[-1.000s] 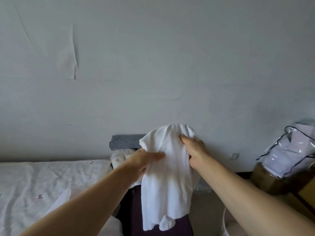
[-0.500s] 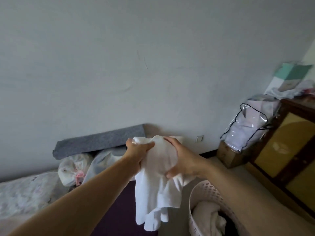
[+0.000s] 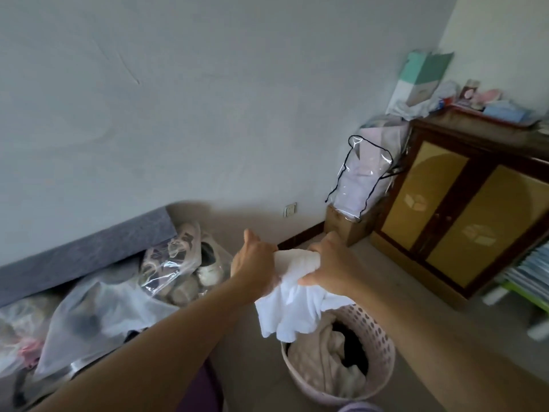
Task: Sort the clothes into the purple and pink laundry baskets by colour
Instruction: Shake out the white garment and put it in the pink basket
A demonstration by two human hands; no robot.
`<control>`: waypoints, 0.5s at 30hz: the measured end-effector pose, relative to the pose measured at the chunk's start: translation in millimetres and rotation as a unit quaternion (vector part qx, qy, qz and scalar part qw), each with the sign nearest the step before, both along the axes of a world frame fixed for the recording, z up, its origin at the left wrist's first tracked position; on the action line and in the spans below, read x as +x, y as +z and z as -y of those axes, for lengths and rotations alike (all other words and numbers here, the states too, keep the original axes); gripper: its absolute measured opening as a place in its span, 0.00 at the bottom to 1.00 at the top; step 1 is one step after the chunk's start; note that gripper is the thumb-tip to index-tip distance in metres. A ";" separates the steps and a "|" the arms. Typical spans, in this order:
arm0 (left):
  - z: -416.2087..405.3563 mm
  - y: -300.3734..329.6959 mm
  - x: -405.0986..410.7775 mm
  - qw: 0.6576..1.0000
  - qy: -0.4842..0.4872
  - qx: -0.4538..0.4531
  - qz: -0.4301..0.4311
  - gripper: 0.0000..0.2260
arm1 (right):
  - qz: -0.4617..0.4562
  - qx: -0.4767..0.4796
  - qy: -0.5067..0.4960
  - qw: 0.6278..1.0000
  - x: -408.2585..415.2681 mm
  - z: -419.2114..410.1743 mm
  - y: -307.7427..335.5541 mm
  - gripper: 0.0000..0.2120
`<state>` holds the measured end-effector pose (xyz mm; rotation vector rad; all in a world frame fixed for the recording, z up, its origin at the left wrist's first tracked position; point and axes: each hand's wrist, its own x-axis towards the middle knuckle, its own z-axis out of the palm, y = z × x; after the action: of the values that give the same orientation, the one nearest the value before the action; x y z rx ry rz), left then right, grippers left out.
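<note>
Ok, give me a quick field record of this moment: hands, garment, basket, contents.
left hand: grips the white garment's top edge
right hand: grips the same garment, bunched
white garment: hangs from both hands, lower end over the basket rim
pink basket: on the floor, below the hands
basket contents: cream fabric and a dark item

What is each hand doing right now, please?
Left hand: closed, gripping the white garment.
Right hand: closed, gripping the same white garment above the pink basket.
</note>
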<state>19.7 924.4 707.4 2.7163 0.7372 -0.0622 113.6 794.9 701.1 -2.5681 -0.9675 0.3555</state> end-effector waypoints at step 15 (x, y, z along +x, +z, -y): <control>67.5 -92.1 125.6 0.993 -0.107 0.011 0.045 0.15 | -0.030 -0.037 -0.137 0.989 93.6 74.1 -80.6 0.26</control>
<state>145.3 856.9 615.3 2.7873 0.4229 0.0187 207.2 720.8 620.5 -2.6944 -0.5804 0.3945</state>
